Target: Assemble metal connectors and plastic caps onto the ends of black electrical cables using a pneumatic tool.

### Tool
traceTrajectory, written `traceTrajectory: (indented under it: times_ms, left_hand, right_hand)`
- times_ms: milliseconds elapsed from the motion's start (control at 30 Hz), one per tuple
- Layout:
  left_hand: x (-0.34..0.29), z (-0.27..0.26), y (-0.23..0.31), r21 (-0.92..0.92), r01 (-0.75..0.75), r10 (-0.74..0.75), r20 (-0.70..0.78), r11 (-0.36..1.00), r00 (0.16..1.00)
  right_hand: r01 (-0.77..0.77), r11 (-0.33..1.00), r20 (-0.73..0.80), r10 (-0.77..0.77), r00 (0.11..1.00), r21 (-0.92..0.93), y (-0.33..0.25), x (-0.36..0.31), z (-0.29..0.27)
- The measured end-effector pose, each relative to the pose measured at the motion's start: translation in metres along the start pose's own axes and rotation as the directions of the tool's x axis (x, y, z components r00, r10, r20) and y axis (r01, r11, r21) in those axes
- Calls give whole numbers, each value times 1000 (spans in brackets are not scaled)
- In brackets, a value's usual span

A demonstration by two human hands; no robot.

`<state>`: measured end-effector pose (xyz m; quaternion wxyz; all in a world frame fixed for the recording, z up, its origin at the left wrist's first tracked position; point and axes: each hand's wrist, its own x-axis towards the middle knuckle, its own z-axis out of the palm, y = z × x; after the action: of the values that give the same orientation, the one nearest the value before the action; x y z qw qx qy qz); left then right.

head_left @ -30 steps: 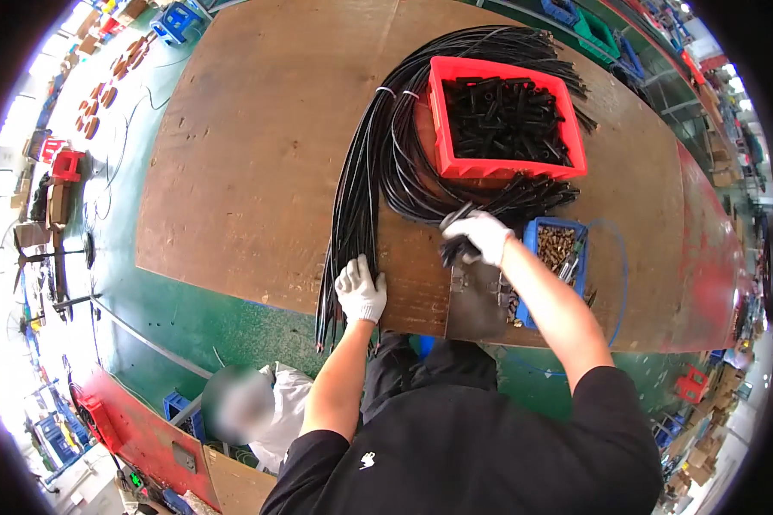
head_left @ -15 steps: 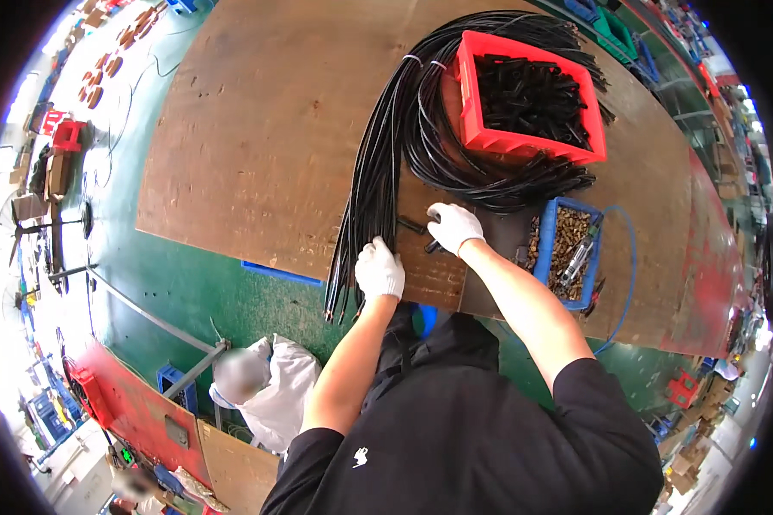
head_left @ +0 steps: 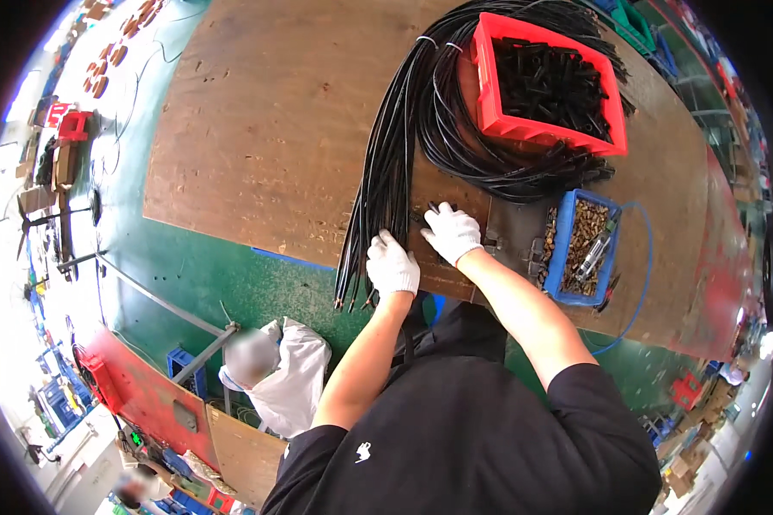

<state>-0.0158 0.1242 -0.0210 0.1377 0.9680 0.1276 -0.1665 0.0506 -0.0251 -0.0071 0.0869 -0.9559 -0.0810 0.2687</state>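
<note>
My left hand (head_left: 393, 264), in a white glove, closes on black cables near the loose ends of a long cable bundle (head_left: 388, 163) that hangs over the table's near edge. Just to its right, my right hand (head_left: 452, 233), also gloved, bends its fingers around a small black sleeve (head_left: 435, 208) low over the tabletop. The glove hides most of that piece. Beyond both hands, a red bin (head_left: 567, 137) holds many short black sleeves (head_left: 550, 81).
A blue tray (head_left: 567, 245) of small brass-coloured fittings, with a metal hand tool (head_left: 594, 253) on top, stands right of my right hand. A thin blue hose (head_left: 648, 266) curves beside it. Another person in white (head_left: 292, 378) is at the lower left, beyond a metal rail (head_left: 159, 296).
My right hand has turned, its fingertips now over the black sleeve and nearer my left hand. My left hand stays at the cable ends. The whole view has shifted slightly.
</note>
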Motion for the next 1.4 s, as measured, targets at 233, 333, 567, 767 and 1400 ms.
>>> traceTrajectory:
  times_ms: [233,333,567,767,1400]
  left_hand:
    - [22,-5,6,50,116,-119,70,992,990]
    - [28,0,6,32,143,-146,144,989,979]
    - [22,-2,3,-68,170,-154,191,983,969]
    - [26,5,-41,-778,543,136,603,315,786]
    - [24,-36,-30,-657,721,289,750,220,595]
  right_hand:
    - [0,997,97,-7,995,71,22,23,-16]
    - [-74,990,70,67,995,119,26,26,-20]
    - [-93,900,-78,139,987,426,41,-1,-27]
    - [-134,809,-85,221,972,572,63,-25,-15]
    - [-452,483,583,-161,796,750,26,-165,32]
